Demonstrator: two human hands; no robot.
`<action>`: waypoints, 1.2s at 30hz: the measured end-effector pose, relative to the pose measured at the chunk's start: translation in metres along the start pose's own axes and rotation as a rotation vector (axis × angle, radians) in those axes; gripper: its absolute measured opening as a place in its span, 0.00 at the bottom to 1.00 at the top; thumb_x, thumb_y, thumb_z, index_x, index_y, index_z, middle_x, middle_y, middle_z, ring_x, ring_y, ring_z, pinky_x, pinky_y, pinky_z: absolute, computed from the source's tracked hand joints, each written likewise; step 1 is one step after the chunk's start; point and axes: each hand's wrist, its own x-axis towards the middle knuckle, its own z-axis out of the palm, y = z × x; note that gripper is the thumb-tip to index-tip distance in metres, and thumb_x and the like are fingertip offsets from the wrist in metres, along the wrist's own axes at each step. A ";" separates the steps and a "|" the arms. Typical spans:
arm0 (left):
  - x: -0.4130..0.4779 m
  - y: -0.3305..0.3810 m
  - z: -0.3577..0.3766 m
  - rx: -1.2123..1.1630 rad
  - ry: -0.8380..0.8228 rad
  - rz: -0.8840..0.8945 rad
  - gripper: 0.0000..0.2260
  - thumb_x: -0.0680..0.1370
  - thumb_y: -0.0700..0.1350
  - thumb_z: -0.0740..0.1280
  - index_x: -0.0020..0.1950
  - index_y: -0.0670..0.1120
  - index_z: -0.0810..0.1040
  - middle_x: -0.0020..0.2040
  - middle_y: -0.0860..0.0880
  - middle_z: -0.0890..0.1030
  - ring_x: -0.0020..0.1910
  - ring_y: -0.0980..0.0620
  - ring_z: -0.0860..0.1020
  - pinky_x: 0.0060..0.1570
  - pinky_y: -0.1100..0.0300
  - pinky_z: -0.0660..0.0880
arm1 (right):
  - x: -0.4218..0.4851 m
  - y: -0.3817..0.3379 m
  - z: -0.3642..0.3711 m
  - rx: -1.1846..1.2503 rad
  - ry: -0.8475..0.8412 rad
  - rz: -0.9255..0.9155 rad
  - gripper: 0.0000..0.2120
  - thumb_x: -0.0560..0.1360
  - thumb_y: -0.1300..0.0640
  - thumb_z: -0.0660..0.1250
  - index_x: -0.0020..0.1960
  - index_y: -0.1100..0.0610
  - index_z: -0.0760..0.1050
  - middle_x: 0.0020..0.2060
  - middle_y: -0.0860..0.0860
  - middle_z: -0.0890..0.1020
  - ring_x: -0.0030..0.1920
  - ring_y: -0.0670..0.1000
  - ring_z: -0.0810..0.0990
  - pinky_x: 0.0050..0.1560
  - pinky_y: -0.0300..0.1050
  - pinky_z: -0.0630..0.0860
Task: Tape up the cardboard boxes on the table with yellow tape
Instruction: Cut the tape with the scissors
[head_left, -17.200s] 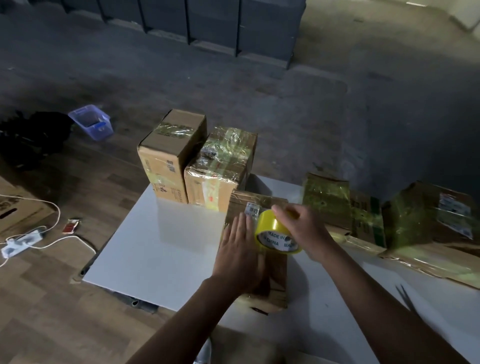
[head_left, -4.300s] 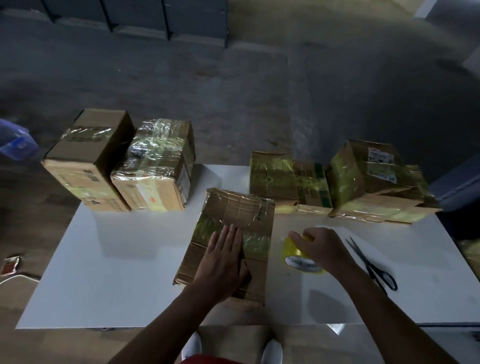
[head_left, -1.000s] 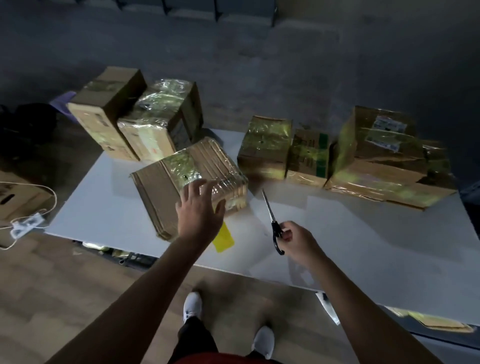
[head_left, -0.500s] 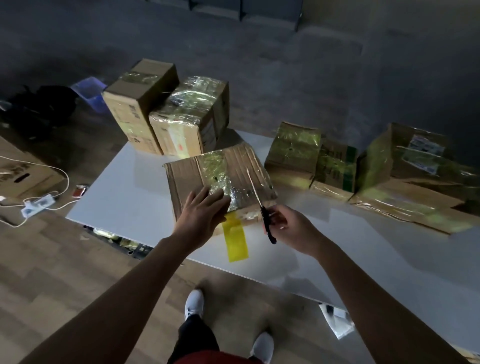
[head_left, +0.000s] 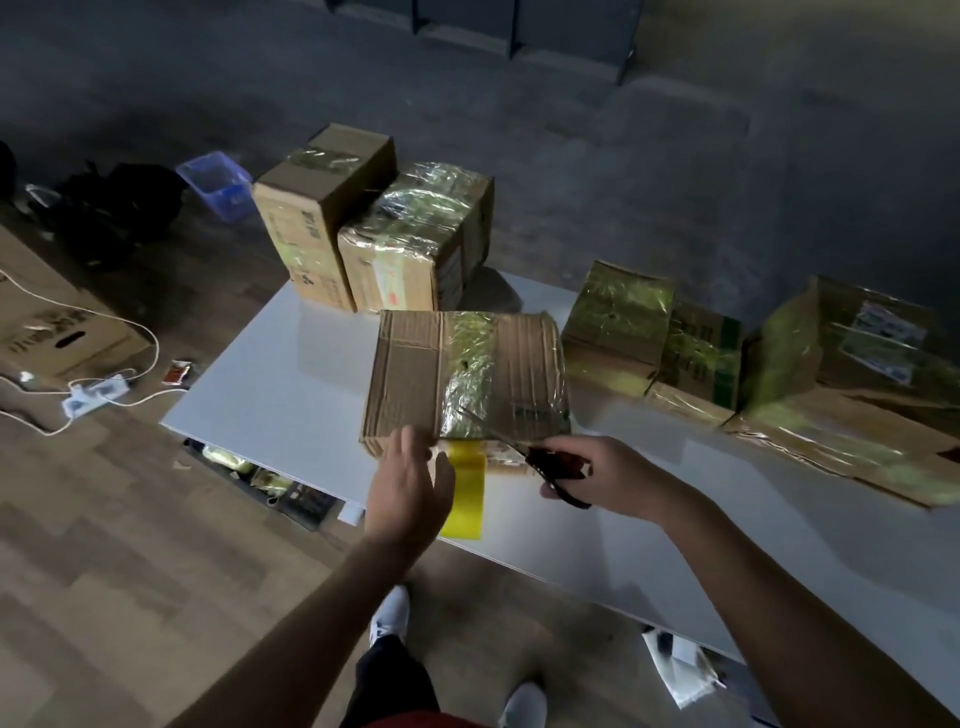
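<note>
Gripping scissors (head_left: 540, 462), right hand (head_left: 608, 475); left hand (head_left: 410, 488) relaxed beside box (head_left: 415, 379) on white table (head_left: 280, 379), wooden floor (head_left: 130, 571) below.

bare table (head_left: 280, 395) lies open left of the flat box (head_left: 410, 374). two boxes (head_left: 415, 244) wall off the far-left corner, and a box row (head_left: 613, 322) blocks the right rear.

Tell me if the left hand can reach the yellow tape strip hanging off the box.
Probably yes: the left hand is open right beside the yellow tape strip, nothing between them; the scissors sit on its other side.
</note>
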 end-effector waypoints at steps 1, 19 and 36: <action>-0.008 0.004 0.004 -0.130 -0.021 -0.184 0.07 0.77 0.42 0.65 0.52 0.42 0.71 0.45 0.44 0.76 0.43 0.43 0.77 0.40 0.52 0.74 | 0.000 -0.002 -0.003 -0.016 -0.018 0.008 0.15 0.69 0.49 0.75 0.50 0.32 0.77 0.42 0.37 0.84 0.44 0.36 0.81 0.40 0.28 0.73; -0.007 0.007 0.013 -0.458 -0.340 -0.597 0.33 0.76 0.48 0.71 0.76 0.47 0.58 0.54 0.45 0.75 0.50 0.47 0.75 0.46 0.56 0.72 | -0.004 -0.001 -0.039 -0.292 -0.255 0.097 0.15 0.65 0.37 0.73 0.50 0.38 0.79 0.42 0.39 0.81 0.45 0.43 0.80 0.49 0.42 0.76; 0.006 0.002 0.003 -0.723 -0.517 -0.607 0.30 0.76 0.35 0.69 0.74 0.42 0.59 0.51 0.42 0.81 0.44 0.45 0.82 0.54 0.47 0.78 | 0.008 -0.027 -0.042 -0.357 -0.328 0.213 0.11 0.69 0.39 0.70 0.49 0.41 0.83 0.32 0.42 0.81 0.30 0.40 0.73 0.33 0.37 0.68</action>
